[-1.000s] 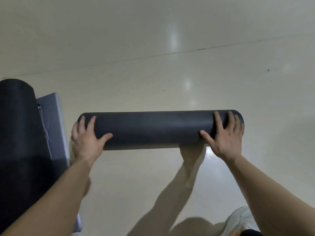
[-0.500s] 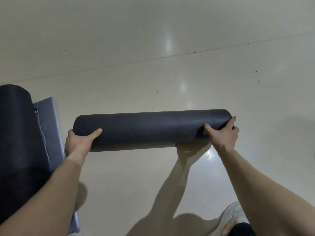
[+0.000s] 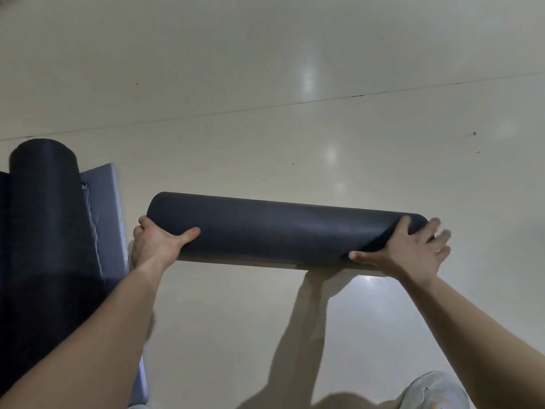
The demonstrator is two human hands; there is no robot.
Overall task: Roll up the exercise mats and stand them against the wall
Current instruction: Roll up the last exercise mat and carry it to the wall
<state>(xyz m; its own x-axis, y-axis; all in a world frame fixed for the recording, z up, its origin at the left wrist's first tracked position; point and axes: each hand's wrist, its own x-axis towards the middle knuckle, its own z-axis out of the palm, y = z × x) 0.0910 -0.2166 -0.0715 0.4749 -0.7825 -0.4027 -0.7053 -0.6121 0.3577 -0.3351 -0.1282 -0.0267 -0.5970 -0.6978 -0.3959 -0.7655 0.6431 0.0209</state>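
A dark rolled exercise mat (image 3: 274,231) lies crosswise in front of me, just above the pale floor, with its shadow under it. My left hand (image 3: 156,246) grips its left end, thumb on top and fingers underneath. My right hand (image 3: 410,252) is at the right end, thumb under the roll, fingers spread and blurred over the end. A second dark rolled mat (image 3: 47,208) lies lengthwise at the far left on a flat blue-grey mat (image 3: 107,214).
The glossy cream floor (image 3: 295,113) stretches ahead with a thin seam line across it. A light shoe (image 3: 436,391) shows at the bottom right. No wall is in view.
The rolled mat has come up and tilted, its right end lower. My right hand's fingers have opened out over the end; my left hand keeps its grip.
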